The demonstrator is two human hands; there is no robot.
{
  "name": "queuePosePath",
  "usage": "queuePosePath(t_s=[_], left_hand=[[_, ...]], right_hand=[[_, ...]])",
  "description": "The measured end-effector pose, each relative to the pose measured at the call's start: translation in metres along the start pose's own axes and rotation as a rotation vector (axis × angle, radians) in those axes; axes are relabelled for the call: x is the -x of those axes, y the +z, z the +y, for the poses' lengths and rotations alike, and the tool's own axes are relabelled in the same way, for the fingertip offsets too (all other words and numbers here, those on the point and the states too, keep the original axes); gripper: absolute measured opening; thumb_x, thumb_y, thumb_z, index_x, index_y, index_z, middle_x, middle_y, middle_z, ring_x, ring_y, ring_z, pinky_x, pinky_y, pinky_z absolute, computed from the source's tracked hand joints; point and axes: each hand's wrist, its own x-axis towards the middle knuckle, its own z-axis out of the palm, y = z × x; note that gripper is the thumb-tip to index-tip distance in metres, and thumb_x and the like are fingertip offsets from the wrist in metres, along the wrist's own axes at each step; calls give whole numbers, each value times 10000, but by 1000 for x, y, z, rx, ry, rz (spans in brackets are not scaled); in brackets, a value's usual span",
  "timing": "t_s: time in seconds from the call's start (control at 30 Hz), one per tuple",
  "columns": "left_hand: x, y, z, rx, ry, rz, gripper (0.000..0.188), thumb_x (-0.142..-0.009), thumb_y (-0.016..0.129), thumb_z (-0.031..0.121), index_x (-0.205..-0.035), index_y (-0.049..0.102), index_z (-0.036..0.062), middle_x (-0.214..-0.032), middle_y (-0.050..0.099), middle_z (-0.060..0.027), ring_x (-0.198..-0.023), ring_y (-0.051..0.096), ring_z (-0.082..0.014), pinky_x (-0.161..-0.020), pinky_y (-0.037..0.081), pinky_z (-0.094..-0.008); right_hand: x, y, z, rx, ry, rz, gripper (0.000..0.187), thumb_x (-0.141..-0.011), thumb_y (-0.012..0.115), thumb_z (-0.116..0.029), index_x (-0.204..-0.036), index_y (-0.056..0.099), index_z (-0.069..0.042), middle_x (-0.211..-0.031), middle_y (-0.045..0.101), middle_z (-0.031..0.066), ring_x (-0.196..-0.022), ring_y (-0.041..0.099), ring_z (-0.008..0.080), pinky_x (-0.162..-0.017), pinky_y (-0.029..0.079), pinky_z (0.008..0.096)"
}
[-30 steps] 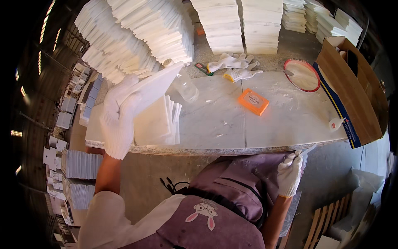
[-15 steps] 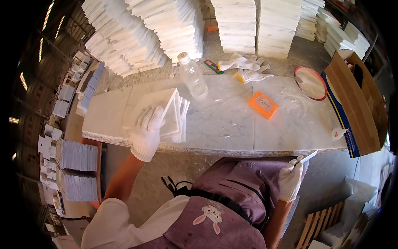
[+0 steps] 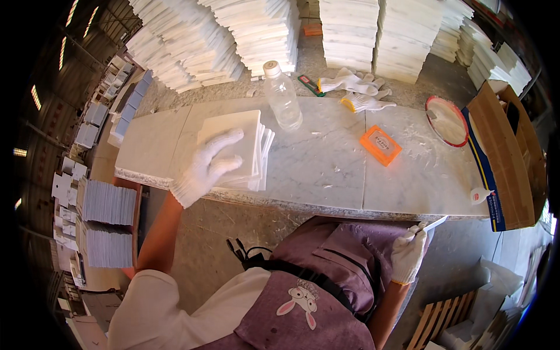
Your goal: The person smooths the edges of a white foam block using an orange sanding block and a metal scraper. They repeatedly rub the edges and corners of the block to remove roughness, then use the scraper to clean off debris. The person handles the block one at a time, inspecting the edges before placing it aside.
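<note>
On the left half of the workbench lies a small stack of square white tiles (image 3: 240,122), its sheets slightly fanned at the right edge. My left hand (image 3: 205,162), in a white knitted glove, rests on the top tile with thumb and fingers spread apart. My right hand (image 3: 408,254), gloved too, is low at the bench's front edge beside my apron. Its fingers are closed round a thin, flat, pale tool like a blade (image 3: 434,223), whose tip points up and right. Most of that tool is hidden by the glove and the apron.
A clear plastic bottle (image 3: 283,96) stands behind the tiles. Farther right lie spare gloves (image 3: 354,84), a green cutter (image 3: 311,86), an orange box (image 3: 380,146), a red-rimmed round dish (image 3: 447,121), a small white bottle (image 3: 480,195) and a cardboard box (image 3: 507,157). Tall slab stacks (image 3: 348,41) stand behind.
My left hand has shifted from the tiles' right edge toward their near left, and its fingers have spread. The top tiles sit more squarely. My right hand keeps its grip; the view has turned slightly.
</note>
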Motion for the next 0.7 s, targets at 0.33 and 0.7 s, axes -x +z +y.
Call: queuePosePath(t_s=[0.33, 0.7], left_hand=[[-69, 18, -82, -257, -74, 87, 527, -956, 548, 385, -1357, 509, 45, -1293, 579, -197, -1241, 510, -350, -1077, 366, -405], [-46, 25, -18, -571, 70, 419, 359, -938, 590, 277, -1188, 614, 21, -1146, 622, -168, -1064, 572, -360, -986, 419, -420]], right_hand=[[18, 35, -18, 33, -71, 84, 227, -955, 589, -101, -1159, 557, -9, -825, 575, 41, -642, 541, 97, -568, 487, 220], [16, 29, -20, 230, -79, -30, 619, -973, 536, -117, -1512, 252, -8, -810, 518, 4, -660, 470, 70, -605, 437, 190]])
